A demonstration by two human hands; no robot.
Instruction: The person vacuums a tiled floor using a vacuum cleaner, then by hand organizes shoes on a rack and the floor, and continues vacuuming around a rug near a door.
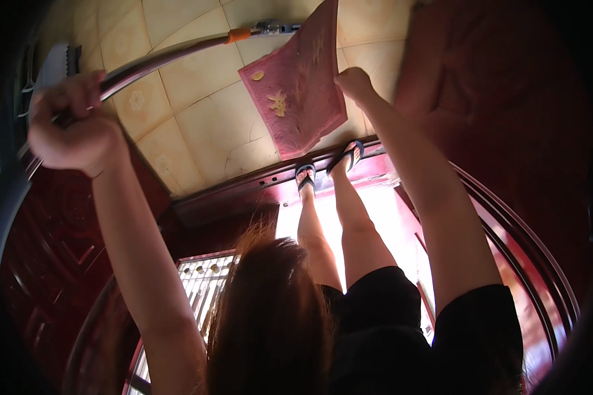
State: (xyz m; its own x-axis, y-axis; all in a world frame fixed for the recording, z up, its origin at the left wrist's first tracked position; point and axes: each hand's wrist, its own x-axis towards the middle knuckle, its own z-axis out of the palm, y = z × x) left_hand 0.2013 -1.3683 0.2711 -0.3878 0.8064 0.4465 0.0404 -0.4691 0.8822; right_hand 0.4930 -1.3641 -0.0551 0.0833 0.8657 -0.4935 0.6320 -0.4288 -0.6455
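My left hand [76, 128] is raised at the left, its fingers wrapped round a long metal pole [168, 58]. The pole slants up across the floor to an orange collar [239, 35] and a grey jointed fitting [270, 27]; what lies past that is hidden behind the mat. My right hand [356, 85] is closed on the right edge of a dark pink doormat [300, 92] with yellow markings. The mat hangs tilted above the floor, its lower corner near my feet.
My feet in dark flip-flops [306, 176] stand at a dark red door sill [227, 176]. Beige tiles [197, 122] lie ahead. Carved red door panels flank me at left [59, 243] and right [494, 118]. A pale object with a toothed edge [56, 62] is at the far left.
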